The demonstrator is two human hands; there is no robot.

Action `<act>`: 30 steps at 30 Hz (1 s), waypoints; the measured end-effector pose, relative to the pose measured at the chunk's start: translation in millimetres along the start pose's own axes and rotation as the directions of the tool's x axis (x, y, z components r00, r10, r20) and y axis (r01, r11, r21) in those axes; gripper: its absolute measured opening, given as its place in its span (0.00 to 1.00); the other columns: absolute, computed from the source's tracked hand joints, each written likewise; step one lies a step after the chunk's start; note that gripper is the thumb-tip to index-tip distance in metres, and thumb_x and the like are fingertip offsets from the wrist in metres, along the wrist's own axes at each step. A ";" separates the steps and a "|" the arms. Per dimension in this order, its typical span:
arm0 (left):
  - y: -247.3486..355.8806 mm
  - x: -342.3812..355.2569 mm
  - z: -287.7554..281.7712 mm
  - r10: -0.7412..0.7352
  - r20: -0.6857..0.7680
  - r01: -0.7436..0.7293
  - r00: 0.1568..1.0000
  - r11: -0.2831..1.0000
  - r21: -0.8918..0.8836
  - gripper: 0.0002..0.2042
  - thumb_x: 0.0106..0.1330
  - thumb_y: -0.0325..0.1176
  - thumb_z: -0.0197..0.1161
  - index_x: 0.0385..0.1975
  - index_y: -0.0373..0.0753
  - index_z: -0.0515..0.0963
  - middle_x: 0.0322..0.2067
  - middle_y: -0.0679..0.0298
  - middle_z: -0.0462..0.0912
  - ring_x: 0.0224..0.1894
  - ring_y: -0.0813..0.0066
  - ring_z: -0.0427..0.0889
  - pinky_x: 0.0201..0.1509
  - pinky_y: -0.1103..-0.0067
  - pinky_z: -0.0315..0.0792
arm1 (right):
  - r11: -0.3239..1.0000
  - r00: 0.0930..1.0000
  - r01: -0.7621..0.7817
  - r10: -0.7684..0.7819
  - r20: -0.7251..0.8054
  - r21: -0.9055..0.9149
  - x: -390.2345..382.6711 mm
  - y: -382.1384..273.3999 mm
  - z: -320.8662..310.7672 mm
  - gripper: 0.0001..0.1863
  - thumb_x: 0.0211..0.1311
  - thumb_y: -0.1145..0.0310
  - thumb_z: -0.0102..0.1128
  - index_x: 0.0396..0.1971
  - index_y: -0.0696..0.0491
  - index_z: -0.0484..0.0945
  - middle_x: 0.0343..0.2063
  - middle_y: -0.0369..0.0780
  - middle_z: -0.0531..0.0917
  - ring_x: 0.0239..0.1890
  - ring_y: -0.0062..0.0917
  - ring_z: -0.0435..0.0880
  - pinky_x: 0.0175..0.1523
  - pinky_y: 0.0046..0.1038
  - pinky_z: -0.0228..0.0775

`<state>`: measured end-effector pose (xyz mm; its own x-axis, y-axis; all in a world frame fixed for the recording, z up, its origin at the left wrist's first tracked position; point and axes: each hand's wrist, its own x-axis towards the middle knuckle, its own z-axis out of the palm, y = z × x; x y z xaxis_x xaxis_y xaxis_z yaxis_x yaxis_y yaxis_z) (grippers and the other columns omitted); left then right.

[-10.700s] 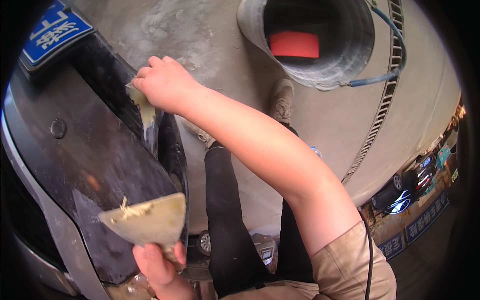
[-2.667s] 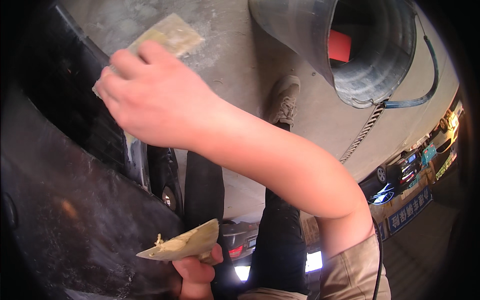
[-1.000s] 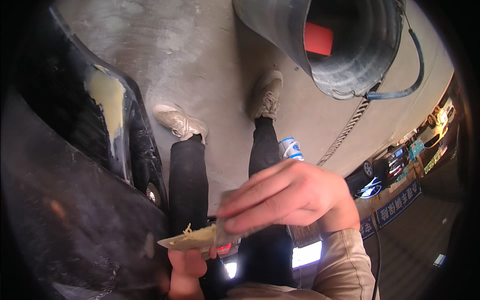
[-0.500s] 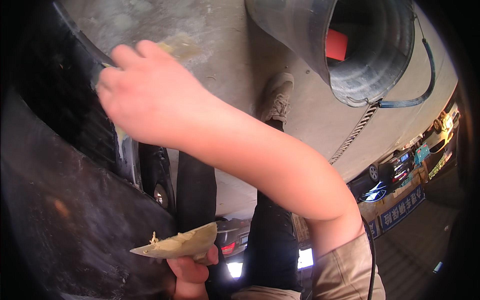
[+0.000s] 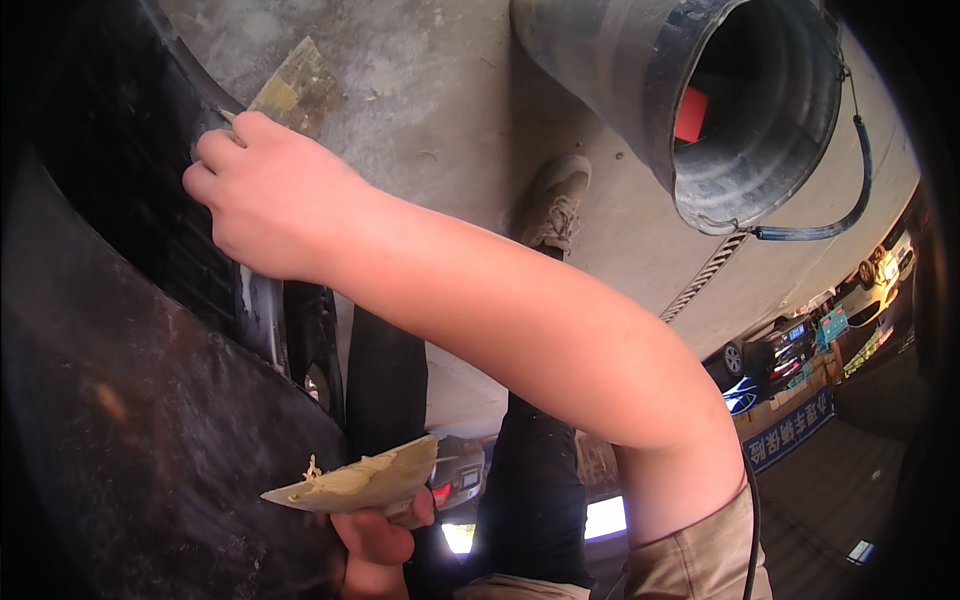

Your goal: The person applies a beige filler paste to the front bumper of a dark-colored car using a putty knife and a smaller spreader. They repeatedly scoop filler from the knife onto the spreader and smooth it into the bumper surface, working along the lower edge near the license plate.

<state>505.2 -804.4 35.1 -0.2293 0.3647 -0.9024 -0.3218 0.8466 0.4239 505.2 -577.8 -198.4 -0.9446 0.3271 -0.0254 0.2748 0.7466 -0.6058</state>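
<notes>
My right hand (image 5: 275, 195) is closed on a thin, putty-stained flat spreader (image 5: 300, 85), reaching across to the dark car panel's edge at upper left. The back of that hand and my forearm cover part of the edge; a pale, smeared strip (image 5: 260, 315) shows just below. My left hand (image 5: 375, 540), low in the centre, grips a putty knife (image 5: 365, 475) with a lump of beige putty on its broad blade, beside the scuffed dark body panel (image 5: 120, 420).
A dented metal bucket (image 5: 600, 50) with a hose-covered handle and red block inside stands at upper right. A drain grate (image 5: 700, 280) crosses the concrete floor. My shoe (image 5: 555, 200) is below the bucket. Parked cars (image 5: 780, 355) and a blue banner appear at right.
Since a second ago my right hand has moved from over the putty knife up and left onto the panel edge, covering the beige patch there. My left hand has barely moved.
</notes>
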 end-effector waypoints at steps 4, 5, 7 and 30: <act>2.0 -0.4 0.7 -0.010 -0.003 0.010 1.000 1.000 -0.022 0.29 0.74 0.50 0.58 0.61 0.29 0.63 0.33 0.50 0.79 0.27 0.61 0.81 0.32 0.71 0.76 | 1.000 0.997 -0.026 0.026 0.074 -0.005 -4.3 -10.5 -0.7 0.07 0.51 0.63 0.65 0.26 0.41 0.91 0.35 0.27 0.81 0.48 0.27 0.76 0.47 0.29 0.65; 2.8 -1.1 0.8 -0.011 -0.003 0.011 1.000 1.000 -0.029 0.30 0.74 0.50 0.58 0.61 0.29 0.62 0.34 0.50 0.79 0.28 0.61 0.81 0.32 0.71 0.76 | 0.999 0.998 -0.045 0.046 0.050 -0.019 -4.4 -13.2 -2.3 0.07 0.50 0.63 0.65 0.26 0.41 0.92 0.35 0.27 0.81 0.47 0.27 0.76 0.47 0.29 0.65; 3.0 -2.2 -0.1 -0.013 0.004 0.014 1.000 0.999 -0.038 0.31 0.74 0.51 0.58 0.62 0.29 0.62 0.35 0.49 0.79 0.28 0.61 0.81 0.32 0.70 0.76 | 0.999 0.989 -0.053 0.052 0.139 0.006 -4.2 -18.6 -6.6 0.07 0.51 0.63 0.65 0.27 0.41 0.92 0.35 0.27 0.81 0.47 0.28 0.76 0.47 0.29 0.65; 14.3 -2.7 10.9 -0.029 -0.037 0.026 0.999 0.997 -0.071 0.43 0.74 0.69 0.48 0.60 0.24 0.61 0.16 0.55 0.74 0.12 0.68 0.71 0.14 0.76 0.67 | 0.853 0.876 -0.180 -0.087 0.474 0.490 -4.0 -23.2 -49.1 0.10 0.56 0.71 0.62 0.33 0.54 0.90 0.42 0.40 0.85 0.50 0.37 0.81 0.52 0.36 0.78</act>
<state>511.2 -789.0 42.8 -0.2534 0.3260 -0.9108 -0.3917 0.8263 0.4047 511.3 -568.0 -145.2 -0.9368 -0.0530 -0.3459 0.3164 0.2941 -0.9019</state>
